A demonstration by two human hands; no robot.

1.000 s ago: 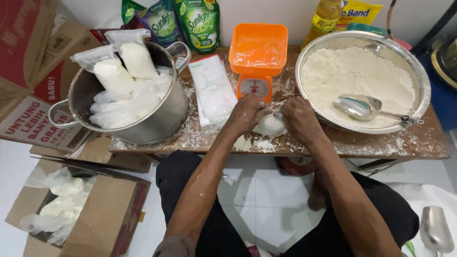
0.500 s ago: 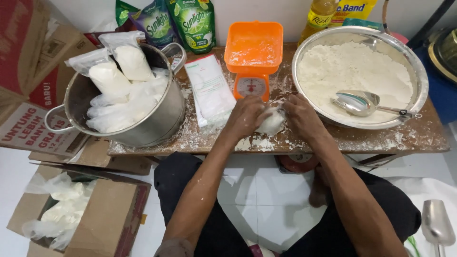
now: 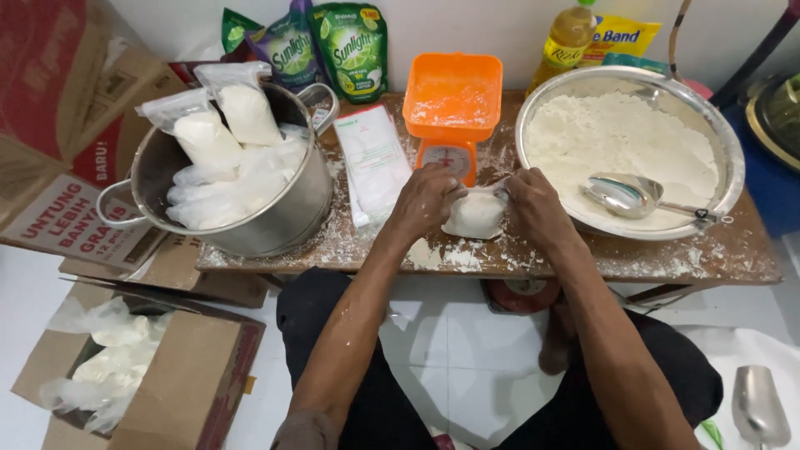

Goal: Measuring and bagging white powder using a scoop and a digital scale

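Note:
A small clear plastic bag of white flour (image 3: 476, 215) rests on the floury wooden bench (image 3: 533, 254). My left hand (image 3: 427, 198) grips its left top corner and my right hand (image 3: 533, 204) grips the right top, both closed on the bag's neck. Just behind stands an orange kitchen scale (image 3: 452, 104) with flour dust in its tray. A wide metal bowl (image 3: 725, 150) of flour sits to the right, with a metal scoop (image 3: 627, 196) lying in it. On the left, a steel pot (image 3: 275, 212) holds several filled flour bags (image 3: 223, 133).
A stack of empty plastic bags (image 3: 373, 158) lies between pot and scale. Green refill pouches, an oil bottle (image 3: 568, 37) and a yellow packet line the wall. A cardboard box (image 3: 179, 379) with filled bags stands on the floor at left. Another scoop (image 3: 760, 407) lies at bottom right.
The view has shifted slightly. Both hands stay on the flour bag in front of the scale, working at its top; nothing else has moved.

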